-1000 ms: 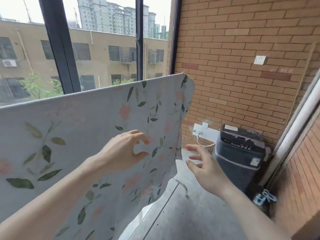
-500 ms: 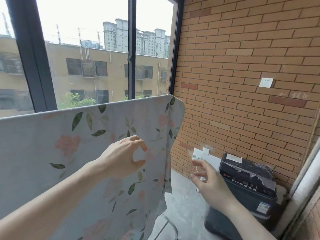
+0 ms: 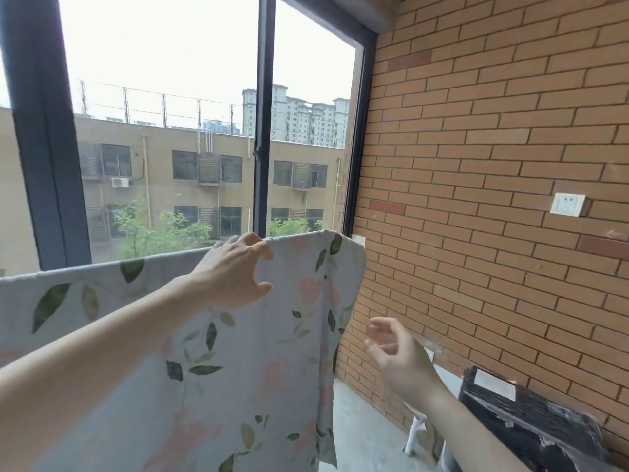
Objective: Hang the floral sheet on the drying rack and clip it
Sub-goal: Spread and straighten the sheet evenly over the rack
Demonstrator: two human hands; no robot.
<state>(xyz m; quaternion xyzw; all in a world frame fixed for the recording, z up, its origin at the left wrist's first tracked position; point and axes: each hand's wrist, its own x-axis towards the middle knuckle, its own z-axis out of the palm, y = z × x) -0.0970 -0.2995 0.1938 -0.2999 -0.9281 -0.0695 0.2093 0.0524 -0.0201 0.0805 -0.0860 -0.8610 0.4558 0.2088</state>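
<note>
The floral sheet (image 3: 258,369), pale grey with green leaves and pink flowers, hangs over a horizontal bar that it hides, its top edge running from the left side to near the brick wall. My left hand (image 3: 235,274) rests at the sheet's top edge near its right end, fingers spread and curled over the fold, holding nothing. My right hand (image 3: 398,356) floats in the air right of the sheet's hanging edge, fingers loosely apart and empty. No clip shows in either hand.
A brick wall (image 3: 493,165) with a white switch (image 3: 567,205) stands on the right. A dark appliance (image 3: 531,424) sits on the floor at the lower right. Behind the sheet is a large window with dark frames (image 3: 262,131).
The view has tilted upward. My left hand rose from the sheet's face to its top edge. My right hand stayed open beside the sheet's right edge.
</note>
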